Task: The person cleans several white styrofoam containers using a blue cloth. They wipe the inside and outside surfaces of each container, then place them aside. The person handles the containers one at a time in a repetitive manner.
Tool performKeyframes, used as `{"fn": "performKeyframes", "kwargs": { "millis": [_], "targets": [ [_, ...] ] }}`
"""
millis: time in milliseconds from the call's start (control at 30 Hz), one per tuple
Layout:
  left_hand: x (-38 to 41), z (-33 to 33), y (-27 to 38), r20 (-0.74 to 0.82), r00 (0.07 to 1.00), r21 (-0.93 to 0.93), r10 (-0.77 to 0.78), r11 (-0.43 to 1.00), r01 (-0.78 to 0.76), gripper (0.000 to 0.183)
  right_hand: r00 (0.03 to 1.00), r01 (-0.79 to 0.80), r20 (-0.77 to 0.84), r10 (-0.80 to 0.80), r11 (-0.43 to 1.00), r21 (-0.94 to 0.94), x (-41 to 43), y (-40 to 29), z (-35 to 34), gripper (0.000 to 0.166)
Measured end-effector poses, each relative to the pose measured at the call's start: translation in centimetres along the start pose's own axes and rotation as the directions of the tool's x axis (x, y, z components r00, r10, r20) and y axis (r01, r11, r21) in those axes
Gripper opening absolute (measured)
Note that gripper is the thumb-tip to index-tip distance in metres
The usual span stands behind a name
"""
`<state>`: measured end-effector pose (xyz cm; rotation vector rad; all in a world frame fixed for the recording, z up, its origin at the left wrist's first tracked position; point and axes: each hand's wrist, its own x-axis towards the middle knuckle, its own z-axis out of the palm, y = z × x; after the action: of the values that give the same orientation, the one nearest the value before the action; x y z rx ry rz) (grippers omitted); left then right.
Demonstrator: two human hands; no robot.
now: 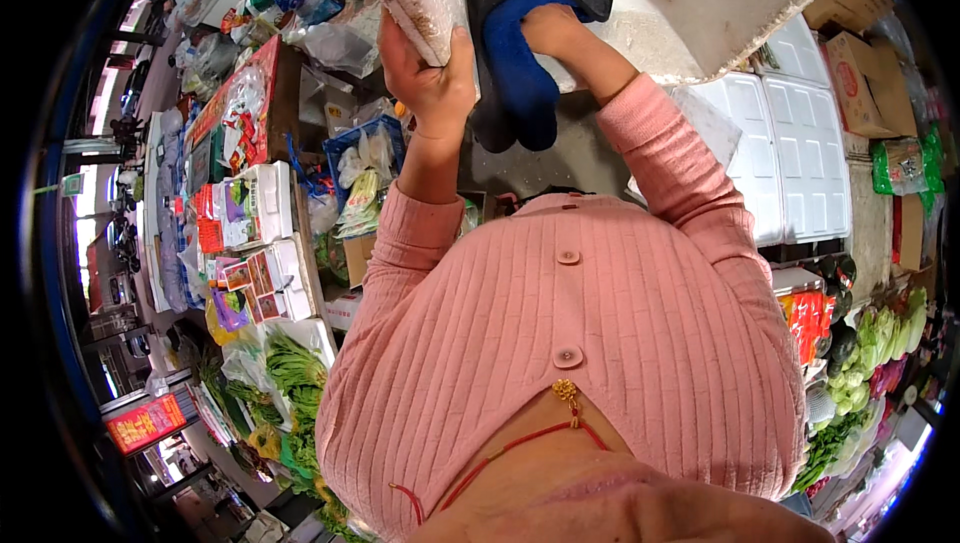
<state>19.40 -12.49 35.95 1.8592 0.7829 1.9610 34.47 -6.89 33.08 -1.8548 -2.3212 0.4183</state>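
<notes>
A large white foam box (pixel 735 3) with scuffed, dirty walls stands tilted before me at the top of the view. My left hand (pixel 429 74) grips the near corner of its left wall, thumb on one face and fingers round the other. Inside the box, my right hand (pixel 551 24) is on a thick folded cloth (pixel 517 67), blue on one face and dark grey on the other. The cloth bends round the hand, and its fingers are hidden. One end of the cloth hangs over the box's near edge.
White foam lids (pixel 806 160) and cardboard boxes (pixel 862 85) lie to the right, with leafy vegetables (pixel 847 393) below them. At left are a blue plastic crate (pixel 382 130) of bagged produce, foam boxes (pixel 277 280) with packets, and green vegetables (pixel 300 370). Grey floor (pixel 577 145) shows between my arms.
</notes>
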Motion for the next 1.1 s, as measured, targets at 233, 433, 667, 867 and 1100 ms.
{"fn": "performKeyframes", "kwargs": {
  "millis": [233, 433, 667, 867, 1100],
  "targets": [
    [1.0, 0.2, 0.5, 0.044, 0.997, 0.071, 0.059, 0.996, -0.062, 0.062, 0.999, 0.036, 0.037, -0.037, 0.999, 0.033, 0.2, -1.0, -0.4, 0.035],
    [0.4, -0.3, -1.5, 0.017, 0.995, 0.041, 0.096, 0.994, -0.096, 0.061, 0.975, 0.138, 0.171, -0.14, 0.99, 0.02, -0.1, -1.3, -0.1, 0.033],
    [2.1, -2.0, -3.9, -0.149, 0.976, 0.036, 0.158, 0.987, -0.154, 0.064, 0.812, 0.54, -0.192, -0.551, 0.586, 0.604, -8.0, 0.2, -1.7, 0.04],
    [4.8, -4.1, -4.7, -0.189, 0.93, -0.069, 0.316, 0.94, -0.333, 0.061, 0.727, 0.655, -0.538, -0.426, 0.667, 0.356, -13.5, 2.6, -5.3, 0.041],
    [2.4, -0.8, -3.5, -0.02, 0.948, 0.428, 0.319, 0.859, -0.28, 0.053, 0.752, 0.543, -0.593, -0.286, 0.779, 0.312, -5.7, 4.4, -3.9, 0.035]
  ]
}}
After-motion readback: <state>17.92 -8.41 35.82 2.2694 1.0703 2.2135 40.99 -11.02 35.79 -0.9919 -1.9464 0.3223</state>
